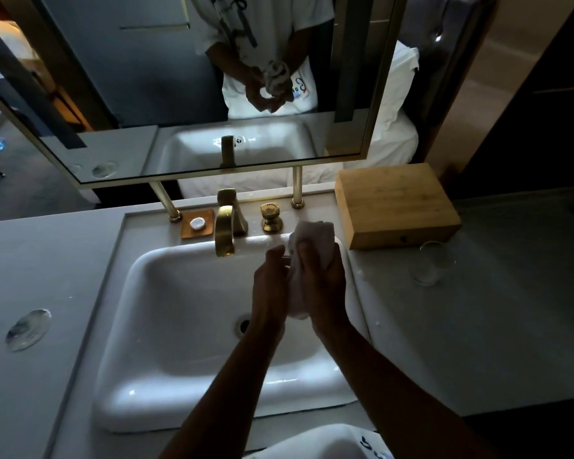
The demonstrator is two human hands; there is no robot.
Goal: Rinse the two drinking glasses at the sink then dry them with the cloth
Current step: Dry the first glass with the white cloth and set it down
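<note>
White sink [166, 326] filling the centre of the frame, dry-looking basin, gold tap [225, 230] at its upper edge with no water seen running: probably rinsing finished, drying in hand.

Wooden box [395, 207] at upper right on the counter, pushed back against the wall, out of the way of the work.

Held over the right half of the basin, likely so drips fall into it rather than onto the counter: white cloth [312, 240], bunched, rising above the fists and hanging below them. Right hand [322, 276] with fingers curled tight round the cloth. Left hand [269, 286] beside it, fingers bent inward toward the cloth's lower part, gripping something there; in this dim light, hard to say whether a glass sits inside the wrap, though the reflection in the mirror hints at one.

Second glass [431, 263] standing upright at centre right, just below the box, set apart from the sink, perhaps already dried or waiting its turn.

Small soap dish [198, 223] left of the tap.
</note>
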